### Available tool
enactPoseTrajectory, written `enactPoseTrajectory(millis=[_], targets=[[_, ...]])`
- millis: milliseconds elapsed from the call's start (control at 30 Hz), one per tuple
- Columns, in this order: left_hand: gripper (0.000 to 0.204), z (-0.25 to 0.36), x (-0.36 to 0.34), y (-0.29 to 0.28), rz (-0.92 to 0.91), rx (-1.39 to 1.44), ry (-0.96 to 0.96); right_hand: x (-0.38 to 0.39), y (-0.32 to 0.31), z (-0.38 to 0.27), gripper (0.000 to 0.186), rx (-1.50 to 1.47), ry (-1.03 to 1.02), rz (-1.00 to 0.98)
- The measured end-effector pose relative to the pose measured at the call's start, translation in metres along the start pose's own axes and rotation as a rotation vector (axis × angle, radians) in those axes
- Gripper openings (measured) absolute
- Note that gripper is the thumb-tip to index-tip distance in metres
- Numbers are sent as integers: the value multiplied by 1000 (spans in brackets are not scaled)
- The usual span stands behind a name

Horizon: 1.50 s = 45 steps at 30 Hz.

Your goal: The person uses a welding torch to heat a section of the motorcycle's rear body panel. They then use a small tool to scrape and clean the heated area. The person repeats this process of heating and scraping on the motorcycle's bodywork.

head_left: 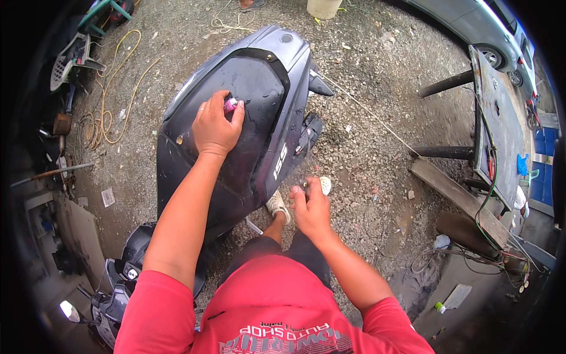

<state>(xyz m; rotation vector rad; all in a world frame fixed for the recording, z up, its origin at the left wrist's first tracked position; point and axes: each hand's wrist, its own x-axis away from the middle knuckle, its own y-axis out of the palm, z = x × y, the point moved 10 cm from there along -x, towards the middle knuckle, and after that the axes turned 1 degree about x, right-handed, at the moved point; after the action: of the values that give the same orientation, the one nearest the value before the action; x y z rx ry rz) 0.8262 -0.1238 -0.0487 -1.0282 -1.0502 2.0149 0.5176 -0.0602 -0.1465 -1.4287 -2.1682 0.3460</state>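
A grey scooter [268,159] with a black seat [250,130] stands in front of me, its panel lettered in white. Wet, glossy patches show on the seat's far part. My left hand [215,127] rests over the seat, fingers curled around a small pink-and-white object [230,105] whose kind I cannot tell. Off the scooter's right side, my right hand [312,213] hovers above the gravel with thumb and fingers bent toward each other. A tiny dark thing seems to sit at those fingertips, too small to name.
On the right stands a dark metal table [501,127] with a wooden plank [460,200] beside its legs. A yellow hose [106,112] coils on the left. Another motorcycle [112,301] is at lower left. A silver car [466,26] and a pale bucket [323,8] are beyond.
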Motion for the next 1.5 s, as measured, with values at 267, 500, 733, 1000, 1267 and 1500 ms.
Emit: enactPoseTrajectory(millis=[267, 500, 733, 1000, 1267, 1500], targets=[[39, 0, 0, 2, -7, -3, 2, 5, 8, 11, 29, 38, 1, -36], [38, 0, 1, 5, -30, -14, -7, -4, 7, -7, 32, 14, 120, -81], [39, -1, 1, 5, -11, -29, 4, -10, 4, -18, 34, 44, 82, -70], [39, -1, 0, 7, -25, -35, -2, -10, 4, -21, 34, 113, 47, -56], [38, 3, 1, 4, 12, -33, 45, -11, 5, -21, 32, 84, 96, -93], [39, -1, 0, 3, 0, -39, 20, -10, 7, -14, 31, 6, 104, -106]])
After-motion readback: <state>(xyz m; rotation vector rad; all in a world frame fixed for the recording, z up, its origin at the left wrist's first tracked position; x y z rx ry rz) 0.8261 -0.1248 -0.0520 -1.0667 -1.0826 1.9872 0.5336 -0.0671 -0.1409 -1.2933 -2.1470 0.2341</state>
